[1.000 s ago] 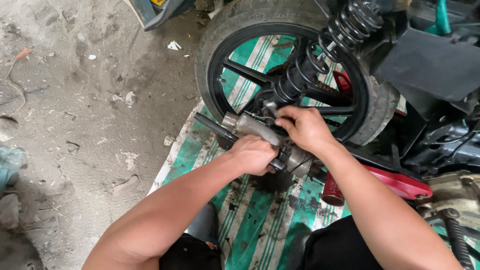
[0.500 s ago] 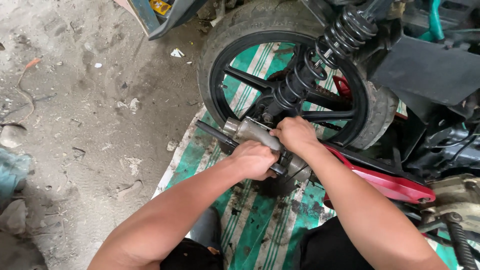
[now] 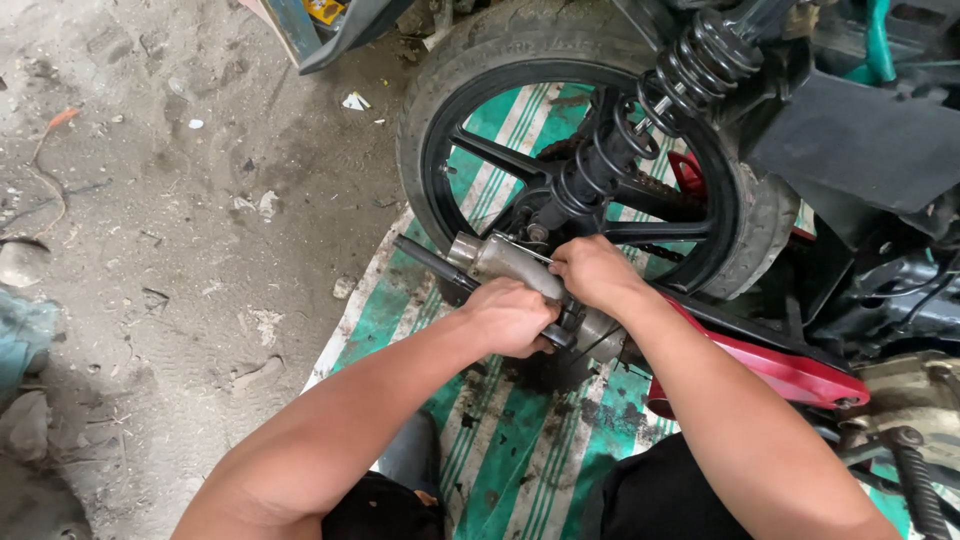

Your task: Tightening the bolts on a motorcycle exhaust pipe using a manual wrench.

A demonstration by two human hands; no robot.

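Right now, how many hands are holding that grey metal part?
2: left hand grips its lower end by the black rod; right hand grips the grey metal part beside the wheel.

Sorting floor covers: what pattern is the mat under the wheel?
Green and white stripes, stained dark, on the mat below the wheel; head view.

A rough motorcycle repair workshop, shown by a motorcycle's black rear wheel (image 3: 590,150) with a coiled shock spring (image 3: 650,120) over it, a stained green-and-white striped mat (image 3: 510,450) beneath it, and gritty, littered concrete floor (image 3: 170,250) beside it.
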